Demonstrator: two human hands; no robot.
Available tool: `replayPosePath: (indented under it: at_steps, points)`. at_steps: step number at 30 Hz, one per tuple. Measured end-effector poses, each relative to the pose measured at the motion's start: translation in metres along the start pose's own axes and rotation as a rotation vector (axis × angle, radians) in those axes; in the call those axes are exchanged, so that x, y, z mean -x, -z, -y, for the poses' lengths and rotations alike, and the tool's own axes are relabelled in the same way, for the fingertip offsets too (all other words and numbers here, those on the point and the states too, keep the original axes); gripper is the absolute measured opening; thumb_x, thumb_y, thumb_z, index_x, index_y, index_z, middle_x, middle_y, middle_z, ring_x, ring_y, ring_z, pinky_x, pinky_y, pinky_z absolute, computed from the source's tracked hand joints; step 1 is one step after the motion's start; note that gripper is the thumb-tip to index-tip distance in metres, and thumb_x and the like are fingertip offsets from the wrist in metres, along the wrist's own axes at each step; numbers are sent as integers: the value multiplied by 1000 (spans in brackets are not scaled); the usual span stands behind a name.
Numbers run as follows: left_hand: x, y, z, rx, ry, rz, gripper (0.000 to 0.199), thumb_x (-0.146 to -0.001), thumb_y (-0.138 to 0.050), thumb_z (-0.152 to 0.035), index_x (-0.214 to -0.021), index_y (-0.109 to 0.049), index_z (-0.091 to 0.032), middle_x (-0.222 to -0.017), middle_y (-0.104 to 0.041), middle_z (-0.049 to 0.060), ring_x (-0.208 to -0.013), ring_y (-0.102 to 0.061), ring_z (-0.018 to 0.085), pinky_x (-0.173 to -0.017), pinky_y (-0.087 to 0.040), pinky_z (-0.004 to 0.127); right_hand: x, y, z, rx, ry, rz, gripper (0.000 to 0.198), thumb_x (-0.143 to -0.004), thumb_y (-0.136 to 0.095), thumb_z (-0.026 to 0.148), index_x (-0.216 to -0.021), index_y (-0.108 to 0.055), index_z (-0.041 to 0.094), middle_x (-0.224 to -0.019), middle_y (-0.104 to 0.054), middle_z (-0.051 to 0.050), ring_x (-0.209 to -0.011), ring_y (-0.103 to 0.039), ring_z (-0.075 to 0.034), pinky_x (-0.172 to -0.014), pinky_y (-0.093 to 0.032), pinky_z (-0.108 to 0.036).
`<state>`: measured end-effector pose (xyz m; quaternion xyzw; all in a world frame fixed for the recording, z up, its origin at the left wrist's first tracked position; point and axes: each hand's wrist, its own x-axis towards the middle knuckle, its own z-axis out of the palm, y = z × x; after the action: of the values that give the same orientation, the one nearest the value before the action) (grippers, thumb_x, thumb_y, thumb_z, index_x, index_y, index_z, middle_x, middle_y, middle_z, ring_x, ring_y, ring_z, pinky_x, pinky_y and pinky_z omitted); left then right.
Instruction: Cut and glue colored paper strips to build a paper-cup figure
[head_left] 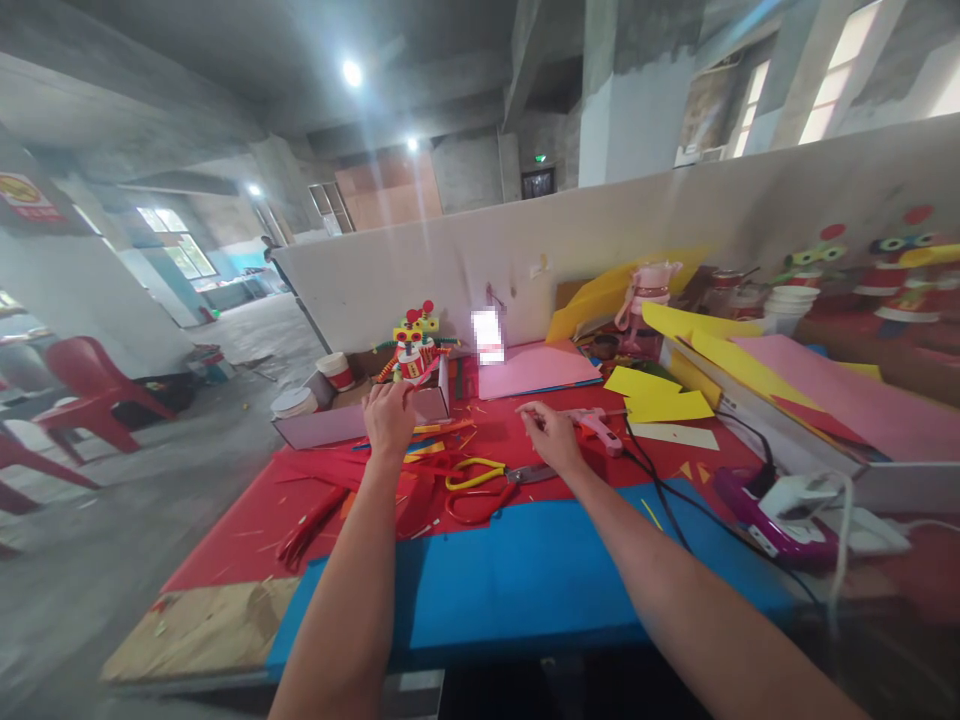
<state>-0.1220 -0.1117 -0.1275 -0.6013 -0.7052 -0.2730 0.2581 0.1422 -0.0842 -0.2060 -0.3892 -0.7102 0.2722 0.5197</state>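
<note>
Head view: left hand [388, 420] is over the front edge of an open pale cardboard box [319, 428], fingers closed narrow on a thin pinkish-red strip [429, 372] slanting up and right; end-hold probably keeps its length free. Behind it, a red-and-white cup figure with yellow head and round red top [414, 350] stands upright, likely boxed there to keep it clear of scraps. Right hand [553, 438] hovers above the red-covered worktop [225, 545], fingers loosely curled, thumb side in; can't tell whether anything small is pinched. Pink plastic glue gun [598, 428] lies just beside that hand, partly behind it, presumably for quick reach; black cable [656, 475] runs off right. Scissors with yellow and red handles [480, 478] lie between the forearms, blades toward the right hand, likely parked within reach of both. Flat blue sheet [480, 580] covers the near edge, perhaps as a working mat. Yellow paper pieces [664, 400] sit right, past the glue gun; red paper strips [315, 530] are heaped left, seemingly pushed aside as loose stock.
</note>
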Motion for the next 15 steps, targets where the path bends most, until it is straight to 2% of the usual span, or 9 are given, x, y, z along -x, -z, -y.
replayPosePath:
  at_steps: [3,5,7,9,11,13,15]
  points:
    - [2,0,-3,-22,-38,0,23,-88,-46,-26,-94,-68,-22,-98,-70,8,-103,-55,25,-88,-39,38,4,-2,8,-14,73,268,18,-80,-53,23,-91,-67,19,-77,-69,-3,-68,-62,-15,-64,-46,-24]
    - [4,-2,-2,-53,-58,116,23,-86,-47,-23,-94,-69,-23,-100,-71,7,-104,-55,26,-89,-39,39,9,-6,14,-17,123,422,18,-76,-56,16,-88,-68,19,-79,-70,-3,-71,-63,-14,-67,-47,-23]
    - [4,-5,1,-82,-52,290,23,-82,-51,-22,-96,-70,-25,-104,-71,6,-105,-56,27,-89,-39,41,13,-9,20,-18,155,465,18,-75,-56,12,-86,-69,19,-80,-71,-3,-72,-63,-14,-67,-46,-23]
    - [1,-5,1,-75,-51,428,24,-79,-53,-24,-96,-71,-25,-106,-71,6,-105,-58,28,-88,-41,40,15,-11,23,-19,153,448,17,-76,-55,13,-83,-69,19,-77,-71,-2,-67,-62,-14,-63,-45,-22]
    - [0,1,-6,-15,-91,512,23,-80,-52,-27,-91,-71,-23,-100,-71,6,-98,-61,26,-83,-43,35,13,-11,22,-3,135,392,15,-79,-52,17,-78,-67,19,-71,-69,-1,-62,-60,-13,-58,-42,-22]
    - [4,13,-21,98,-195,648,24,-83,-49,-30,-84,-71,-22,-88,-71,4,-87,-63,21,-77,-44,29,8,-8,18,24,102,253,19,-83,-50,23,-73,-65,19,-66,-66,0,-60,-59,-13,-57,-40,-22]
    - [16,26,-41,240,-359,902,22,-82,-50,-36,-85,-69,-25,-85,-70,1,-81,-62,17,-73,-44,25,3,-4,13,21,47,63,24,-87,-47,29,-72,-63,20,-62,-64,0,-58,-58,-14,-56,-39,-23]
